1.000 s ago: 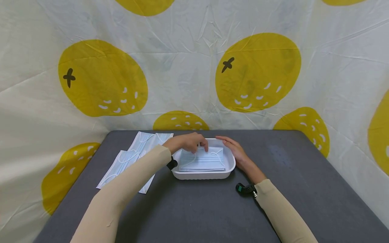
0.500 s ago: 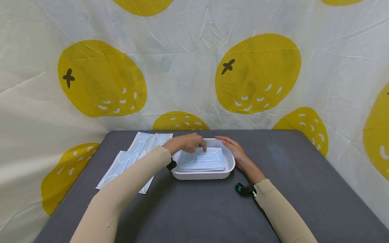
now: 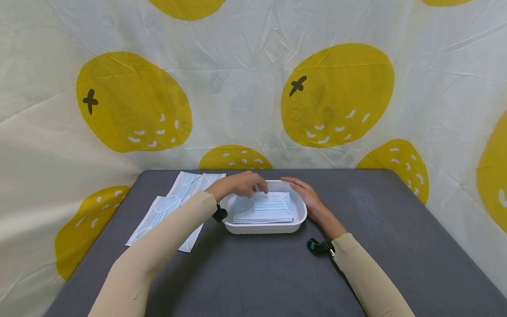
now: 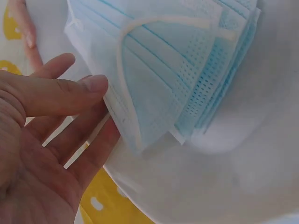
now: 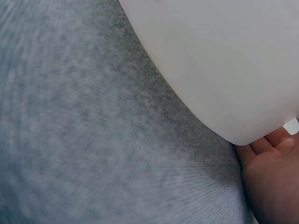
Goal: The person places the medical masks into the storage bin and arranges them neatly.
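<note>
A white plastic tray stands on the dark table and holds a stack of pale blue face masks. My left hand hovers at the tray's back left. In the left wrist view its thumb and loosely extended fingers are right at the edge of the top mask, whose white ear loop curves over the pleats. My right hand lies along the tray's right wall with its fingers straight, and the right wrist view shows it against the tray's outer side.
More face masks lie flat and overlapping on the table left of the tray, partly hidden by my left sleeve. Behind the grey table hangs a white cloth with yellow fruit prints.
My left hand has shifted slightly left and back from the top mask, its fingers moving away from the middle of the stack. The right hand and tray stay in place.
</note>
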### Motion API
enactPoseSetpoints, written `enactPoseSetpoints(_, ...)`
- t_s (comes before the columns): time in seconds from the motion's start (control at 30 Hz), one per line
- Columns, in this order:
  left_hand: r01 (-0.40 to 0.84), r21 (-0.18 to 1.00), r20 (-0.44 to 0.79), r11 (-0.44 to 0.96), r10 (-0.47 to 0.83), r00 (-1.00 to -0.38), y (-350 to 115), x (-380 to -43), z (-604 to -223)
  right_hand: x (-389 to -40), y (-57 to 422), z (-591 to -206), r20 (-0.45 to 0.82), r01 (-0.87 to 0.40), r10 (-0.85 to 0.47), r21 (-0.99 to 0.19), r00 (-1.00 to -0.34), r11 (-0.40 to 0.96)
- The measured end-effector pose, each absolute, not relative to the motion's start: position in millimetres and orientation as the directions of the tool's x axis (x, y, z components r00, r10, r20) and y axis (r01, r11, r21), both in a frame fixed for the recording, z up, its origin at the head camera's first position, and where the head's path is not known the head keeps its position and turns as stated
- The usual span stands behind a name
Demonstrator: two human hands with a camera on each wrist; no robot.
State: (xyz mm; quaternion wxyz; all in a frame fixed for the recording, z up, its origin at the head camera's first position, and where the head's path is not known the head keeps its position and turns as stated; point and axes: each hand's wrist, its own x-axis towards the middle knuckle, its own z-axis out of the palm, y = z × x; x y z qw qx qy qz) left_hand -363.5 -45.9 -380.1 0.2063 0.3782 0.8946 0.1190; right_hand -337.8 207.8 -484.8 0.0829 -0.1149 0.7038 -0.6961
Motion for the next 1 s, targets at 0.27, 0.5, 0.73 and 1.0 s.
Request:
enactPoseSetpoints(0.27, 0.612, 0.467, -0.211, 0.639, 0.752, -0.625, -62, -368, -381, -339, 208, -486, 0.045, -0.043, -0.286, -0.999, -0.957, -0.015)
enactPoseSetpoints(0.5, 0.590, 0.536, -0.127, 0.604, 0.748, -0.651, -75, -367, -382, -339, 208, -485, 0.039, -0.042, -0.293, -0.999, -0.955, 0.002)
enactPoseSetpoints(0.73, 0.515, 0.671, -0.015, 0.534, 0.704, -0.710, -91, -358, -377, -342, 209, -485, 0.049, -0.050, -0.291, -0.999, -0.956, -0.004)
enactPoseSetpoints(1.0, 0.457, 0.769, 0.140, 0.448, 0.579, -0.803, -129, -341, -382, -344, 210, -486, 0.048, -0.047, -0.292, -0.999, -0.955, -0.011)
